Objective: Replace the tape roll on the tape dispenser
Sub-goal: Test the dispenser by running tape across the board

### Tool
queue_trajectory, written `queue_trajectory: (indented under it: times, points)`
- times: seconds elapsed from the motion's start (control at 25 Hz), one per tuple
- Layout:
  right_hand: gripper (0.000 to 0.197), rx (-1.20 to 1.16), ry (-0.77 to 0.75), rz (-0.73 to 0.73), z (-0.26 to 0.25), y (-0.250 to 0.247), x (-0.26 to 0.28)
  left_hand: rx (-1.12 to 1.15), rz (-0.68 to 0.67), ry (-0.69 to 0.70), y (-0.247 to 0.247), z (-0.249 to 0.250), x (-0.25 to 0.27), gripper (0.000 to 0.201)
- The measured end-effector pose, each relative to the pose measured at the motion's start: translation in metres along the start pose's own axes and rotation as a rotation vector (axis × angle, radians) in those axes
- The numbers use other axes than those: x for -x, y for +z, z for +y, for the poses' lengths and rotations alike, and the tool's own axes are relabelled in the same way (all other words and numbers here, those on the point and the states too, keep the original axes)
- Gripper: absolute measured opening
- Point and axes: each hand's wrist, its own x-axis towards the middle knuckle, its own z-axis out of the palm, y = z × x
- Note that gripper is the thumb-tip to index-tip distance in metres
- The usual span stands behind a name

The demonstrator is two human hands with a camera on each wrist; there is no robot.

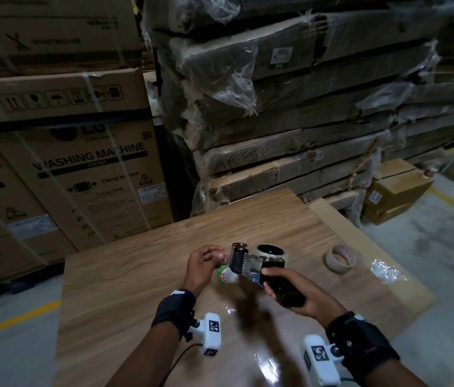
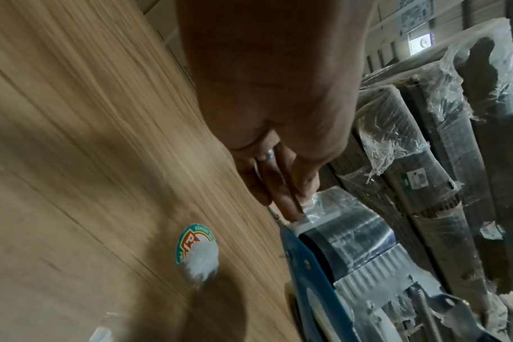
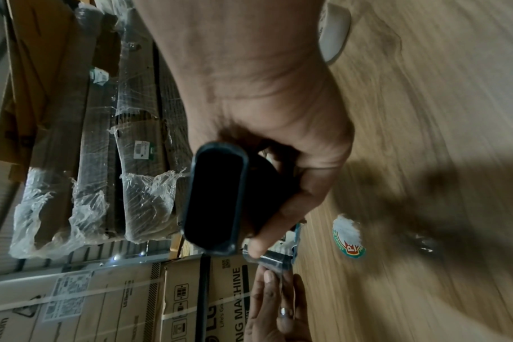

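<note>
Wood-grain laminate covers the worktop (image 1: 142, 275), above which a tape dispenser (image 1: 259, 268) is held by both hands. Its smooth black handle, a hollow rounded oblong seen end-on in the right wrist view, is wrapped by the curled fingers of the right hand (image 1: 298, 296). A blue metal side plate, a ribbed grey flap and a dark roller make up the front, and a pale tape roll (image 1: 273, 252) is seated on the hub behind. The clear, glossy tape end (image 2: 325, 203) is pinched at the front by the thumb and fingertips of the left hand (image 1: 202, 265). A round sticker (image 2: 197, 248), green-rimmed with a torn white patch, lies flat beneath the dispenser. A spent cardboard core (image 1: 341, 259) rests well apart to the right, near crumpled clear film (image 1: 386, 270). Shrink-wrapped flat cartons (image 1: 290, 113) and washing machine boxes (image 1: 80, 177) are stacked behind.
</note>
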Motion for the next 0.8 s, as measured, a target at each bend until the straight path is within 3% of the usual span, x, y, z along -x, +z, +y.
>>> queue_trajectory:
  times: [0.36,0.8]
  points:
    - [0.009,0.071,-0.032,-0.016,-0.008,-0.001,-0.028,-0.093,0.09,-0.054,-0.029,-0.016,-0.014,0.02]
    - [0.021,0.364,-0.099,-0.061,-0.068,-0.036,-0.101,-0.276,0.284,-0.054,-0.012,-0.023,-0.018,0.02]
